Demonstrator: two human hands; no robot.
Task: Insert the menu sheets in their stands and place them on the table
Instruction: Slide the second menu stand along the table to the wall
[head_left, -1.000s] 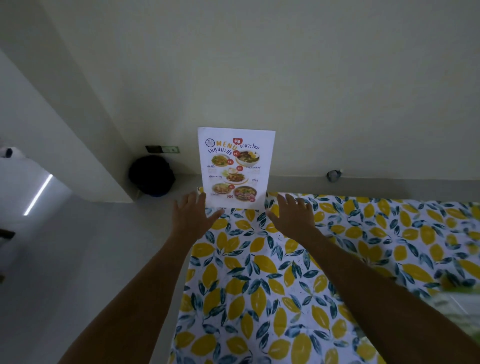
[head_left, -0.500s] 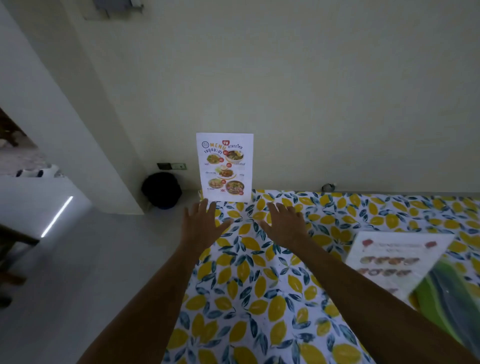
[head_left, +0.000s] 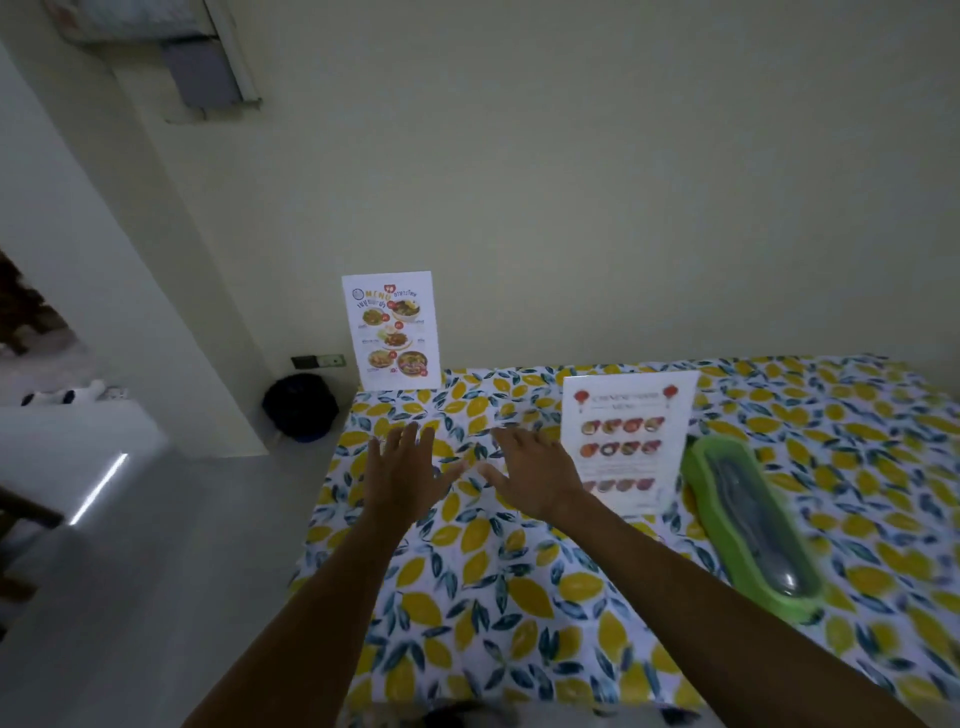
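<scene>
A Thai food menu sheet in its clear stand (head_left: 392, 330) stands upright at the far left corner of the table (head_left: 519, 597), which has a lemon-print cloth. A second menu in a stand (head_left: 626, 441) is upright further right, just beyond my right hand. My left hand (head_left: 402, 473) and my right hand (head_left: 535, 475) hover over the cloth with fingers spread, holding nothing, well short of the first menu.
A green lidded cutlery box (head_left: 753, 530) lies on the table right of the second menu. A dark round bin (head_left: 300, 408) sits on the floor by the wall, under a socket (head_left: 318, 360). The table's left edge drops to grey floor.
Both hands have pulled back from the Thai menu stand, which stays at the corner. The view has swung right and up, bringing the second menu and the green box into sight.
</scene>
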